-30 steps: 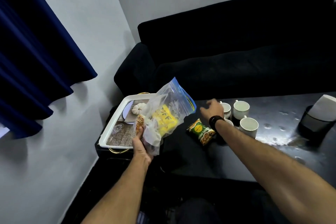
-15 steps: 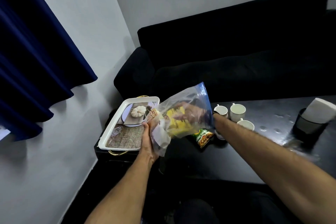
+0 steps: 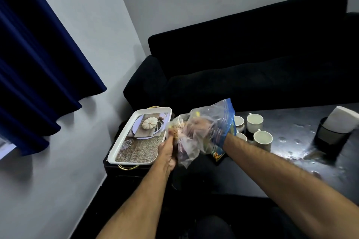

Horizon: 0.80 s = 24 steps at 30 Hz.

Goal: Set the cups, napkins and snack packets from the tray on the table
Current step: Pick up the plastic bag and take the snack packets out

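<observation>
Four cups: I count four white cups (image 3: 254, 123) clustered on the desk, far side, just right of the bag, so that part of the job looks done.
Desk: the dark desk (image 3: 291, 153) carries the cups and a dark holder with a white roll (image 3: 339, 129) at its right end.
Tray: the white tray (image 3: 124, 141) sits at the left end; I see only its printed picture liner, nothing loose on it.
Bag: I hold the clear zip bag (image 3: 206, 132) in the air between tray and cups, mouth turned right so I can reach in; the remaining snack packets seem to be inside, blurred.
Packet: one green snack packet (image 3: 217, 155) lies on the desk under the bag, mostly hidden.
Left grip: my left hand (image 3: 168, 149) is clenched around the gathered bottom of the bag, steadying it.
Right grip: my right hand (image 3: 200, 126) is buried in the bag to the wrist; through the plastic I cannot tell whether the fingers are apart or closed on a packet.
</observation>
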### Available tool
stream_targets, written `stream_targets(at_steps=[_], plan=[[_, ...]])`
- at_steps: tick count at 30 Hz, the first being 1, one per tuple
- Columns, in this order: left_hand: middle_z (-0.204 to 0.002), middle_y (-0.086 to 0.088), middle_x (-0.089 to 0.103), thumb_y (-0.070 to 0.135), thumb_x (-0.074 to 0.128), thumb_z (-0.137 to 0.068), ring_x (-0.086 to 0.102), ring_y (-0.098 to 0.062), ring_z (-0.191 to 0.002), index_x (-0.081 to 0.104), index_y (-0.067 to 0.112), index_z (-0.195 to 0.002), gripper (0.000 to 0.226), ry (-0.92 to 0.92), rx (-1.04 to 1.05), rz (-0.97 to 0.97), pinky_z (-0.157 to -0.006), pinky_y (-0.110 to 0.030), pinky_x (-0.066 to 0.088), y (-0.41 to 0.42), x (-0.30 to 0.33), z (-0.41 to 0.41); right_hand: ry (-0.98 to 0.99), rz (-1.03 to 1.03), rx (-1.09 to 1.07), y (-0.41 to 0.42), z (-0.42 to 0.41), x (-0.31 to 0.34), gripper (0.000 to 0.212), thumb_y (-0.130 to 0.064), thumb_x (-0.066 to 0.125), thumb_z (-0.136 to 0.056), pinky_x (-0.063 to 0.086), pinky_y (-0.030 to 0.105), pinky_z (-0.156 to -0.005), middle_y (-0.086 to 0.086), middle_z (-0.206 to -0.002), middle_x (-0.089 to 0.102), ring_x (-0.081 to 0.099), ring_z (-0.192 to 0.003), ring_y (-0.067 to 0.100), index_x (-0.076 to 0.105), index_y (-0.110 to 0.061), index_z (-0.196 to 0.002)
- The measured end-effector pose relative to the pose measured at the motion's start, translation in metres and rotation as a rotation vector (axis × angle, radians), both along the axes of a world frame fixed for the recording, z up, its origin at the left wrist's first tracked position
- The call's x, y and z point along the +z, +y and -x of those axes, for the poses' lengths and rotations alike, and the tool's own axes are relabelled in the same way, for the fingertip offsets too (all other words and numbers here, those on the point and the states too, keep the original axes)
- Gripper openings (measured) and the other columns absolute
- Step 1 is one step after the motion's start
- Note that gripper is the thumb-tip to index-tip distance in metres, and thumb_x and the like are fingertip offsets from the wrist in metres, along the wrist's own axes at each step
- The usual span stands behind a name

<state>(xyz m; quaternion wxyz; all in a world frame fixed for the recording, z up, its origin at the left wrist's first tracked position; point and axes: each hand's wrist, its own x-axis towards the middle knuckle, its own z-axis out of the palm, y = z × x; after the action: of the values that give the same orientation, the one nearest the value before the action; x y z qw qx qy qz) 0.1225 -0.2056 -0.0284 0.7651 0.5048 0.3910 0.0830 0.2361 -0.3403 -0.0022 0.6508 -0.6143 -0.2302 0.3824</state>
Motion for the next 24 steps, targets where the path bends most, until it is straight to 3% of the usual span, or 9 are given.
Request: stream_targets(at_steps=[5,7,9,12,15,17,20,22,24], plan=[[-0.072,-0.005,0.070,0.031,0.066,-0.091,0.067,-0.022,-0.067,0.069,0.005,-0.089,0.027,0.030,0.200,-0.111,-0.075,-0.047,0.060,0.005,0.001,0.002,0.319,-0.129,-0.158,-0.019,-0.005,-0.010,0.035,-0.021,0.040,-0.102,0.059,0.042,-0.082,0.015,-0.090,0.063,0.065,-0.082,0.026,0.068,-0.005,-0.089],[-0.076,-0.006,0.068,0.030,0.062,-0.095,0.067,-0.022,-0.066,0.069,0.002,-0.100,0.030,0.080,0.283,-0.217,-0.063,-0.039,0.061,0.009,0.004,0.002,0.228,0.026,-0.224,-0.023,-0.006,-0.007,0.029,-0.017,0.047,-0.099,0.048,0.051,-0.103,0.014,-0.100,0.062,0.061,-0.093,0.028,0.064,0.002,-0.114],[-0.075,-0.007,0.067,0.030,0.058,-0.098,0.061,-0.018,-0.058,0.068,-0.001,-0.105,0.033,0.146,0.384,-0.362,-0.040,-0.023,0.049,0.014,0.007,0.001,0.124,0.081,-0.360,-0.017,-0.016,0.008,0.037,-0.017,0.046,-0.101,0.053,0.040,-0.089,0.014,-0.099,0.061,0.060,-0.088,0.027,0.055,0.005,-0.129],[-0.101,-0.022,0.072,0.027,0.050,-0.101,0.066,-0.028,-0.075,0.068,-0.005,-0.107,0.037,0.242,0.520,-0.469,-0.054,-0.028,0.050,0.023,0.016,0.007,-0.196,0.263,-0.586,-0.012,-0.033,0.042,0.032,-0.021,0.057,-0.095,0.044,0.028,-0.078,0.018,-0.106,0.066,0.062,-0.103,0.026,0.067,-0.002,-0.119],[-0.109,-0.024,0.070,0.026,0.049,-0.101,0.071,-0.036,-0.091,0.066,-0.005,-0.103,0.036,0.217,0.627,-0.358,-0.079,-0.042,0.058,0.040,0.017,0.016,-0.229,0.284,-0.699,-0.028,-0.053,0.049,0.028,-0.033,0.072,-0.084,0.042,0.021,-0.085,0.009,-0.110,0.071,0.063,-0.111,0.024,0.075,-0.015,-0.106],[-0.091,-0.018,0.068,0.024,0.048,-0.100,0.068,-0.025,-0.066,0.062,0.005,-0.084,0.029,0.111,0.680,-0.240,-0.066,-0.043,0.059,0.052,0.016,0.024,-0.186,0.263,-0.759,-0.042,-0.066,0.047,0.026,-0.038,0.073,-0.082,0.045,0.025,-0.090,0.009,-0.108,0.071,0.063,-0.111,0.027,0.075,-0.014,-0.095],[-0.051,0.000,0.058,0.023,0.043,-0.101,0.046,-0.004,-0.024,0.054,0.011,-0.078,0.028,0.010,0.769,-0.189,-0.030,-0.017,0.040,0.067,0.018,0.034,-0.134,0.242,-0.820,-0.060,-0.075,0.039,0.039,-0.038,0.072,-0.083,0.048,0.039,-0.101,0.012,-0.119,0.068,0.061,-0.114,0.032,0.070,-0.009,-0.109],[-0.040,0.004,0.051,0.025,0.039,-0.104,0.042,-0.002,-0.021,0.051,0.010,-0.076,0.033,-0.026,0.818,-0.150,-0.024,-0.011,0.032,0.074,0.018,0.039,-0.143,0.318,-0.812,-0.066,-0.076,0.021,0.035,-0.040,0.070,-0.084,0.048,0.038,-0.099,0.013,-0.118,0.068,0.060,-0.113,0.032,0.071,-0.011,-0.105],[-0.058,0.000,0.049,0.033,0.038,-0.104,0.051,-0.011,-0.038,0.047,0.010,-0.072,0.041,-0.060,0.842,-0.045,-0.034,-0.017,0.043,0.081,0.016,0.040,-0.172,0.402,-0.764,-0.066,-0.070,-0.002,0.029,-0.040,0.070,-0.085,0.047,0.033,-0.094,0.013,-0.116,0.069,0.061,-0.112,0.032,0.071,-0.014,-0.098]])
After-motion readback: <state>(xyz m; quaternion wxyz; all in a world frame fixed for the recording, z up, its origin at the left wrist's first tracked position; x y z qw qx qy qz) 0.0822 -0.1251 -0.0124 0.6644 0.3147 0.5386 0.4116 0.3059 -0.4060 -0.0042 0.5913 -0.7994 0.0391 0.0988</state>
